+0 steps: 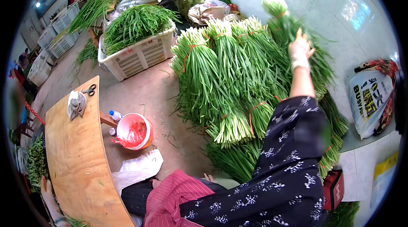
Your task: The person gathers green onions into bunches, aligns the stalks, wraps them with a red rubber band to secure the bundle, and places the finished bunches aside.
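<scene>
My right arm, in a black sleeve with white print, reaches out over a tall pile of garlic chive bundles [238,69]. My right hand [301,50], in a pale thin glove, has its fingers apart, beside a chive bundle [282,18] with a red tie on top of the pile's far right. That bundle is smeared by motion, its pale cut ends pointing away. At the lower left, my left hand [47,193] is by the outer edge of the wooden board table [76,142], fingers stretched out, near loose greens [36,159].
Scissors [90,90] and a crumpled cloth [76,104] lie on the table. Beside it stand a white bucket [135,131] holding red plastic and a capped bottle [115,115]. A white crate [136,59] heaped with chives is beyond. At right, a printed bag [369,99] rests against the tiled wall.
</scene>
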Action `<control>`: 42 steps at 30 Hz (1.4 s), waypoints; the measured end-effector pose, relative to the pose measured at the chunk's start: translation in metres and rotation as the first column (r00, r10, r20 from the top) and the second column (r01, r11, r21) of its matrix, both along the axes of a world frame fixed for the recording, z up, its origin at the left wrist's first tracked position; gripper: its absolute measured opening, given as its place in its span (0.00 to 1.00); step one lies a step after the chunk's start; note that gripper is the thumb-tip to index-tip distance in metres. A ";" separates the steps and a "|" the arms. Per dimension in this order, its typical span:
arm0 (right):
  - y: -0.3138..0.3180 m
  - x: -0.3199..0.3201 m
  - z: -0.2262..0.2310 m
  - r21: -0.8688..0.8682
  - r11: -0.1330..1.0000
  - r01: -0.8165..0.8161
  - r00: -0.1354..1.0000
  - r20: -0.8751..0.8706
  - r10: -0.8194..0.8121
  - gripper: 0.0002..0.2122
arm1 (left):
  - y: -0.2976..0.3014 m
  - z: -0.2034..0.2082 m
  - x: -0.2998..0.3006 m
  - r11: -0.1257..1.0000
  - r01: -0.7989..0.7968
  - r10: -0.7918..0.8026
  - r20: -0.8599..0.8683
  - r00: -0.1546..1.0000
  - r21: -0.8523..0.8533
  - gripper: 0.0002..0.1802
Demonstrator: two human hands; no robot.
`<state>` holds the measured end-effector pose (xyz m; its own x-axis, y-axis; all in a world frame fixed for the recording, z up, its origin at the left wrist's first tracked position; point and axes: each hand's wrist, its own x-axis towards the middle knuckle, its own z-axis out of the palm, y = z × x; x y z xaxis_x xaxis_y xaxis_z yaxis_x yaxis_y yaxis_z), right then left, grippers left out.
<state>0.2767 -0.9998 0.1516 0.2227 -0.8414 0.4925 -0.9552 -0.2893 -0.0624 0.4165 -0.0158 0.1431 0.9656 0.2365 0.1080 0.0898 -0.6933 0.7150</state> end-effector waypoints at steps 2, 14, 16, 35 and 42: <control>-0.009 -0.002 -0.077 0.328 0.930 -0.166 0.973 -0.100 0.209 0.18 | 0.056 -0.038 -0.031 0.966 -0.084 0.049 -0.146 0.988 -0.244 0.28; 0.266 0.149 -0.152 0.505 0.034 -0.862 0.252 0.371 0.894 0.10 | -0.018 -0.065 -0.210 0.940 -0.234 0.173 -0.243 0.954 -0.249 0.25; 0.330 0.172 -0.173 0.642 -0.086 -0.762 0.161 0.316 0.935 0.10 | -0.021 -0.078 -0.223 0.942 -0.261 0.200 -0.269 0.942 -0.213 0.25; 0.591 0.267 -0.465 0.762 -0.018 -0.647 0.095 0.104 0.990 0.10 | -0.016 -0.117 -0.329 0.616 -0.788 0.758 -0.263 0.596 -0.010 0.19; 0.579 0.269 -0.436 0.705 0.028 -0.708 0.155 0.117 0.981 0.10 | -0.007 -0.122 -0.322 0.588 -0.808 0.786 -0.212 0.580 -0.030 0.18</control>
<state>0.5455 -0.4208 -0.2843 0.9696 0.1004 -0.2231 0.0140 -0.9332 -0.3591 0.0948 -0.0232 0.0214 0.3799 0.9189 -0.1066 0.6847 -0.2018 0.7004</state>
